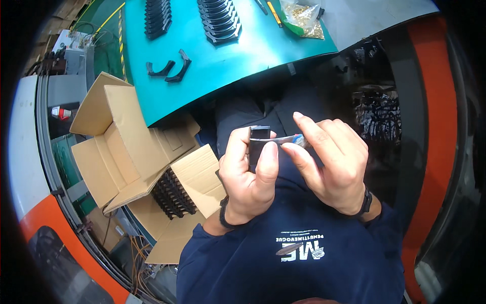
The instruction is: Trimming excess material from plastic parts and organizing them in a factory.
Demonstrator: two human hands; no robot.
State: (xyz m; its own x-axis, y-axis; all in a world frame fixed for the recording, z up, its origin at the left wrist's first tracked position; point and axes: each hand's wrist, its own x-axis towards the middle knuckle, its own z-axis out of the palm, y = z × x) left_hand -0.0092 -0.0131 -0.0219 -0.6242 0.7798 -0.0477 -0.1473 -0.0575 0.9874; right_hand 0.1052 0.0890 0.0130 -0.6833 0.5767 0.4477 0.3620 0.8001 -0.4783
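My left hand (246,175) grips a small black plastic part (258,142), thumb and fingers wrapped around it, held in front of my chest below the table edge. My right hand (331,162) pinches a thin metallic blade-like tool (288,139) between thumb and forefinger, its tip lying against the black part. Both wrists wear dark bands. The lower portion of the part is hidden by my left fingers.
A teal table (228,61) lies ahead with two rows of stacked black parts (220,20), two loose black curved parts (169,68) and a bag of small brass pieces (304,17). An open cardboard box (126,152) holding black parts (172,195) sits at my left.
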